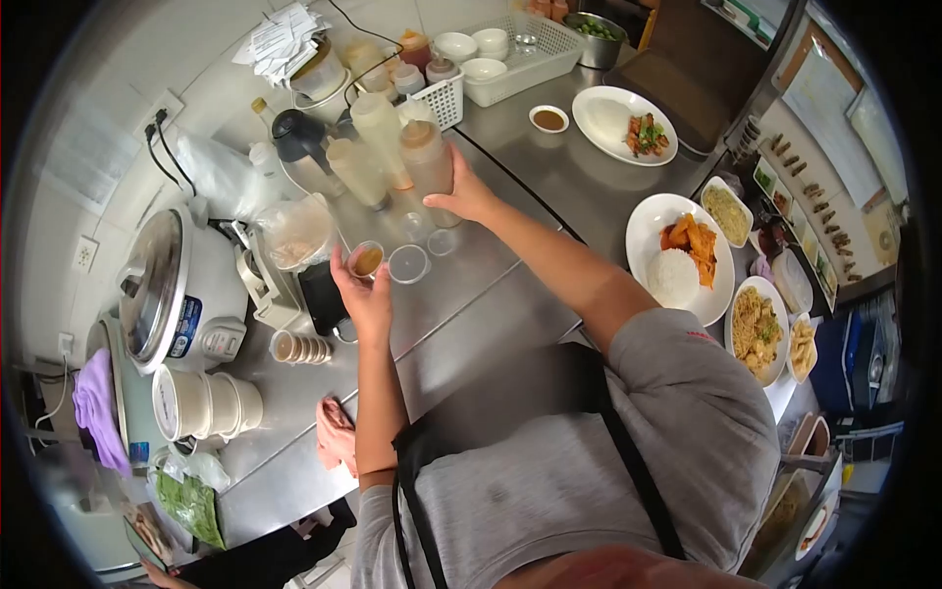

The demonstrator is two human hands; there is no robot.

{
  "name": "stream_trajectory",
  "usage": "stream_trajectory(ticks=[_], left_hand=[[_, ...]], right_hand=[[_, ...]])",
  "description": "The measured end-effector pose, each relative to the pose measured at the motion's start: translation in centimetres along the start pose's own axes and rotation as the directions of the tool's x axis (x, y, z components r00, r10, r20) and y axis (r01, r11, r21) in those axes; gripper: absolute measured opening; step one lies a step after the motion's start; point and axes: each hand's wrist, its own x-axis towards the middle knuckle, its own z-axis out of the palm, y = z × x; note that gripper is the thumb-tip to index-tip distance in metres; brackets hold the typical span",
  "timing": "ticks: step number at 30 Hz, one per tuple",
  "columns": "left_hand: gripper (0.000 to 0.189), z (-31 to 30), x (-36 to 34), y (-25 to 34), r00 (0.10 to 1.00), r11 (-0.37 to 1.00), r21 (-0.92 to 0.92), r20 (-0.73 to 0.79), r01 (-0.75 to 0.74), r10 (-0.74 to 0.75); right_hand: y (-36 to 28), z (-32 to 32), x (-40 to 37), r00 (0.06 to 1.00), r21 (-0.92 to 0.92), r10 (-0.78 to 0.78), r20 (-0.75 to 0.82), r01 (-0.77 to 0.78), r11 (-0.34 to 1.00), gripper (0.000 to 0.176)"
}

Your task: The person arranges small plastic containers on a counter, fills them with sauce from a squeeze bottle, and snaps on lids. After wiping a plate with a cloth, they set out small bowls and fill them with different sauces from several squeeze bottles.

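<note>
My left hand (363, 294) has its fingers around a small clear cup of brown sauce (367, 259), low over the steel counter. Just right of that cup sits an empty clear cup (408, 264), with round clear lids (443, 242) beside it. Farther up, my right hand (466, 188) grips a squeeze bottle (426, 157) with a brownish cap, upright among other bottles. A pale squeeze bottle (381, 133) and a second one (355, 172) stand to its left.
Plates of food (636, 219) line the right side, and a white oval plate (589, 123) lies farther back. A rice cooker (211, 324), stacked tubs (235, 407) and a pink cloth (336, 437) are at left. Another person's hand (157, 574) shows at the lower left.
</note>
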Motion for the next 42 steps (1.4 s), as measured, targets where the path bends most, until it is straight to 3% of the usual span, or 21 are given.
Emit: stream_trajectory(ticks=[3,6,7,9,12,14,16,19,25,26,28,29,31,32,33,37,39,42], left_hand=[[0.069,-0.1,0.0,-0.1,1.0,0.999,-0.052,0.023,0.0,0.001],[0.071,0.5,-0.1,0.0,0.998,0.998,-0.066,0.066,0.011,-0.007],[0.073,0.8,-0.1,-0.1,0.996,0.999,-0.046,0.091,0.013,-0.008],[0.076,1.3,-0.4,-0.3,0.989,0.998,-0.059,0.146,0.004,0.004],[0.079,2.6,-1.3,0.9,0.975,0.994,-0.102,0.216,-0.031,0.053],[0.08,3.1,-1.8,1.5,0.964,0.995,-0.082,0.254,-0.06,0.079],[0.081,3.2,-2.2,1.8,0.953,0.995,-0.032,0.285,-0.095,0.1],[0.084,2.9,-2.8,2.9,0.951,0.998,-0.033,0.302,-0.055,0.062],[0.091,2.1,-3.6,3.3,0.95,0.996,-0.053,0.299,-0.073,0.086],[0.094,2.0,-3.7,3.1,0.951,0.995,-0.028,0.295,-0.093,0.097],[0.084,1.7,-3.9,1.8,0.93,0.97,0.022,0.292,-0.241,0.225],[0.08,1.5,-3.9,1.3,0.913,0.949,0.05,0.292,-0.312,0.285],[0.064,1.1,-4.0,1.9,0.971,0.994,-0.095,0.238,0.056,-0.032],[0.059,0.9,-4.0,2.2,0.955,0.956,-0.175,0.225,0.234,-0.192],[0.052,1.1,-3.8,2.4,0.934,0.926,-0.124,0.02,0.357,-0.357],[0.055,-1.7,-3.3,1.8,0.956,0.947,0.13,-0.02,0.293,-0.293],[0.057,-2.8,-3.6,1.9,0.981,0.947,0.257,-0.05,0.192,-0.186],[0.055,-4.9,-4.2,1.5,0.973,0.918,0.323,-0.058,0.229,-0.222]], right_hand=[[-3.8,-2.1,-3.3,0.977,-0.411,-0.109,-0.184,0.024,0.911,0.098],[-5.8,-2.3,-7.7,0.939,-0.279,-0.336,-0.074,0.304,0.911,0.079],[-6.2,-2.3,-7.8,0.939,-0.126,-0.345,0.016,0.344,0.931,0.067],[-7.5,-2.0,-8.2,0.904,0.199,-0.383,0.191,0.346,0.917,0.044],[-9.2,-2.1,-6.4,0.923,0.316,-0.36,0.139,0.303,0.899,0.021],[-10.6,-2.0,-6.3,0.962,0.401,-0.115,0.25,0.005,0.916,0.02],[-11.1,-1.7,-6.1,0.908,0.353,0.083,0.411,-0.242,0.904,0.02],[-10.5,-0.9,-6.6,0.893,0.153,0.108,0.436,-0.192,0.969,0.025],[-10.7,0.6,-8.2,0.934,0.048,0.147,0.324,-0.172,0.984,0.046],[-11.0,0.3,-8.1,0.857,-0.003,0.262,0.444,-0.291,0.957,0.048],[-12.6,-0.6,-7.5,0.615,-0.154,0.461,0.639,-0.485,0.861,0.054],[-12.1,-0.2,-7.9,0.721,-0.115,0.392,0.571,-0.402,0.908,0.053],[-11.5,1.2,-8.9,0.884,-0.056,0.218,0.415,-0.214,0.975,0.052],[-11.5,1.9,-9.2,0.896,-0.113,0.202,0.395,-0.171,0.979,0.05],[-12.3,2.4,-9.5,0.908,-0.168,0.182,0.376,-0.127,0.978,0.049],[-14.6,4.6,-10.8,0.919,-0.191,0.13,0.372,-0.061,0.98,0.043],[-14.9,5.8,-11.9,0.915,-0.109,0.135,0.38,-0.101,0.989,0.043],[-14.1,8.3,-12.7,0.896,-0.052,0.193,0.399,-0.187,0.981,0.044]])
